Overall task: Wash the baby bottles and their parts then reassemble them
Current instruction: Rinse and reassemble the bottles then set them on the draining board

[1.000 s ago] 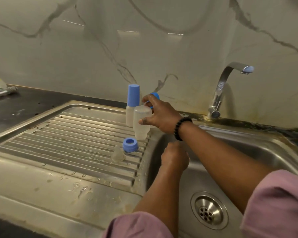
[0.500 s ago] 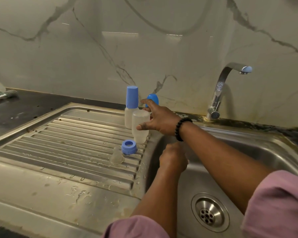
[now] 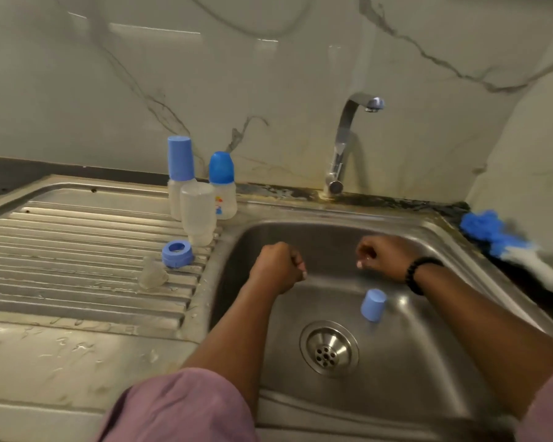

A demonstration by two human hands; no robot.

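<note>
both our hands hang over the stainless steel sink basin, the left hand and right hand each curled into a fist gripping nothing we can see (shaking off water, we guess). a small blue plastic cap lies tilted on the basin floor near the drain, probably awaiting its rinse. on the ribbed steel drainboard an upturned clear plastic bottle body drains mouth down, with the blue screw ring and clear silicone teat set just beside it. two blue-capped bottles stand behind, seemingly assembled.
</note>
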